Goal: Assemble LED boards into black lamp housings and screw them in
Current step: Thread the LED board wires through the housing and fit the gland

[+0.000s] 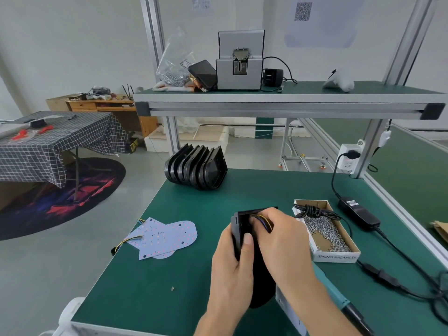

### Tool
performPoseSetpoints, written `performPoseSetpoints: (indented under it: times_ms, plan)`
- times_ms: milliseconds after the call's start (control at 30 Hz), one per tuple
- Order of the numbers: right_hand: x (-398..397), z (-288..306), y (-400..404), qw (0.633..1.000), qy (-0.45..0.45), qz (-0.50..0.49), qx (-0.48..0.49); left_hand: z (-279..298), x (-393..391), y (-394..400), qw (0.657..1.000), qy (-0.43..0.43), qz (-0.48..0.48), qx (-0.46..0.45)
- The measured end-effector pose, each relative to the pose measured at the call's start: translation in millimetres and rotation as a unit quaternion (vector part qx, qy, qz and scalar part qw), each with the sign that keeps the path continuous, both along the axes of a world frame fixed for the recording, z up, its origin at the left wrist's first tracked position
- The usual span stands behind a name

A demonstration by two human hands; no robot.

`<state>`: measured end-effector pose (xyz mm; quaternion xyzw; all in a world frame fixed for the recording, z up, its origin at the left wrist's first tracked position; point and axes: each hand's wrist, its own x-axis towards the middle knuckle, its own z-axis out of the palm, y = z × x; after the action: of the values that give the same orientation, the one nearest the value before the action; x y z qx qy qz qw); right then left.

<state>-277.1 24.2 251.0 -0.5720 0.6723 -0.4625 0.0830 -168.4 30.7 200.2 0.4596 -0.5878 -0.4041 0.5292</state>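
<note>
A black lamp housing [238, 230] stands tilted on the green table [169, 287] in front of me. My left hand [231, 270] grips its left side, thumb along the edge. My right hand [282, 241] reaches over the housing from the right, and its curled fingers pinch coloured wires [264, 220] inside it; the board itself is hidden. To the left lie white LED boards [164, 236] with wire tails, overlapping flat on the table. A row of black housings [196, 167] stands at the far edge.
A cardboard box of screws [327, 235] with a coiled black cable sits right of my hands. A power adapter [358, 213] and its cords run along the right side. An electric screwdriver [339, 299] lies under my right forearm. A screw feeder [238, 66] stands on the upper shelf.
</note>
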Motion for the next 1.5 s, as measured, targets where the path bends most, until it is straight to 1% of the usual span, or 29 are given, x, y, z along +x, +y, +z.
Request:
performPoseSetpoints:
  times_ms: [133, 233, 333, 400, 533, 600, 667, 733, 833, 933, 967, 1033, 1100, 1167, 1233, 1267, 1300, 1333, 1367, 1400, 1433, 1467, 1500]
  plan:
    - [5, -2, -2, 1.0, -0.025, -0.002, -0.011, 3, -1, 0, 1.0, -0.008, -0.008, -0.013]
    - [5, -4, 2, 0.998, -0.045, 0.035, -0.008, 4, 2, -1, 1.0, -0.004, -0.003, -0.016]
    - [-1, -4, 4, 0.997, -0.034, 0.067, 0.017, 1, 4, -1, 1.0, -0.005, -0.005, -0.012]
    - [-5, -1, 3, 0.997, -0.035, 0.056, 0.028, 0, 3, 1, 1.0, -0.01, -0.01, -0.021]
    - [-5, 1, 2, 1.0, -0.017, 0.017, 0.021, 3, -4, 1, 0.999, -0.016, -0.014, -0.04]
    - [-6, 2, 5, 1.0, 0.008, 0.019, 0.023, 3, -5, 0, 0.999, -0.02, -0.019, -0.042]
    - [-8, 0, 9, 0.998, 0.032, 0.053, 0.029, 2, -3, -2, 0.999, -0.016, -0.024, -0.039]
    - [-9, 0, 14, 0.993, 0.018, 0.1, 0.054, 0, 0, -5, 0.999, -0.017, -0.025, -0.042]
    - [-16, 5, 16, 0.976, -0.008, 0.179, 0.123, -2, 2, -5, 0.998, -0.033, -0.03, -0.052]
    - [-19, 8, 14, 0.968, 0.0, 0.19, 0.164, -5, 0, -2, 0.996, -0.06, -0.025, -0.06]
    - [-19, 7, 13, 0.97, 0.001, 0.185, 0.16, -5, -1, -2, 0.996, -0.059, -0.027, -0.06]
    - [-17, 4, 14, 0.977, -0.001, 0.169, 0.127, -4, -3, -4, 0.998, -0.024, -0.039, -0.037]
    - [-16, -1, 16, 0.986, -0.023, 0.146, 0.073, -3, -4, -6, 0.998, 0.031, -0.047, 0.012]
    - [-16, -6, 21, 0.994, -0.032, 0.107, -0.007, -4, -2, -9, 0.997, 0.051, -0.043, 0.022]
    - [-25, -9, 20, 0.993, 0.012, 0.054, -0.103, -7, 3, -10, 0.998, 0.05, -0.043, 0.019]
    - [-33, -12, 17, 0.992, 0.032, 0.029, -0.118, -8, 5, -12, 0.997, 0.057, -0.051, 0.025]
    - [-43, -15, 13, 0.995, 0.025, 0.015, -0.094, -9, 7, -13, 0.995, 0.072, -0.063, 0.033]
    - [-52, -15, 8, 0.999, -0.016, 0.024, -0.03, -10, 9, -13, 0.992, 0.086, -0.078, 0.04]
    - [-58, -14, 2, 0.994, -0.083, 0.051, 0.048, -9, 9, -13, 0.99, 0.095, -0.091, 0.04]
    - [-61, -13, -2, 0.977, -0.155, 0.094, 0.113, -8, 9, -13, 0.989, 0.098, -0.1, 0.037]
    - [-62, -14, -6, 0.955, -0.213, 0.144, 0.147, -7, 8, -12, 0.989, 0.097, -0.109, 0.033]
    - [-63, -16, -10, 0.944, -0.238, 0.176, 0.146, -5, 7, -12, 0.987, 0.1, -0.121, 0.03]
    - [-64, -17, -13, 0.945, -0.238, 0.182, 0.129, -5, 8, -12, 0.984, 0.115, -0.135, 0.031]
